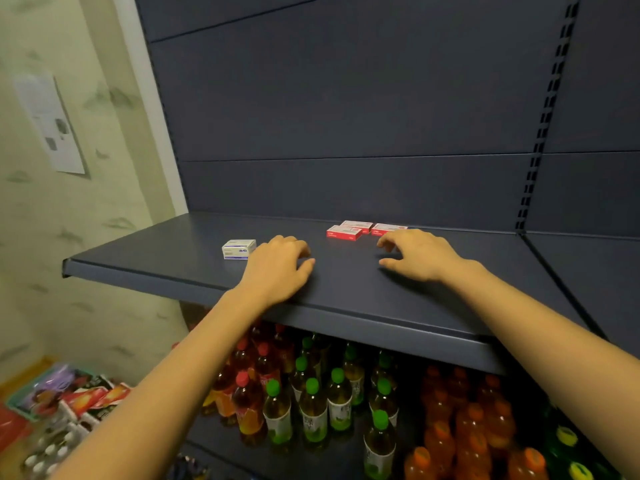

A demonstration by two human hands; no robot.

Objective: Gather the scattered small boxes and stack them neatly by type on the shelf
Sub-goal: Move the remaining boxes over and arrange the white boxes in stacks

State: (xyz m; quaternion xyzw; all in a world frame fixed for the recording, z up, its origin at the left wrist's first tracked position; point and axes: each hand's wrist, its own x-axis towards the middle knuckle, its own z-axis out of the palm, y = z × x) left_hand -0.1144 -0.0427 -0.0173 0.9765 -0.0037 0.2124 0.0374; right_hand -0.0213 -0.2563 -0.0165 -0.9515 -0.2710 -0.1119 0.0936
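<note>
On the shelf [156, 247] a white box [239, 249], judged light, stiff card best pinched by its long sides, is noted just beside the left hand [277, 268], grip loosely curled, empty; three red boxes [344, 232] lie near the right hand [419, 256], grip half spread, nothing held.

Small shop, stocked aisle.
Dark steel gondola shelf [166, 252] on slotted uprights [544, 126]; below it, rows of green-capped bottled drinks [313, 412] and orange bottles [475, 433]; snack packets [86, 400] piled at lower left.
</note>
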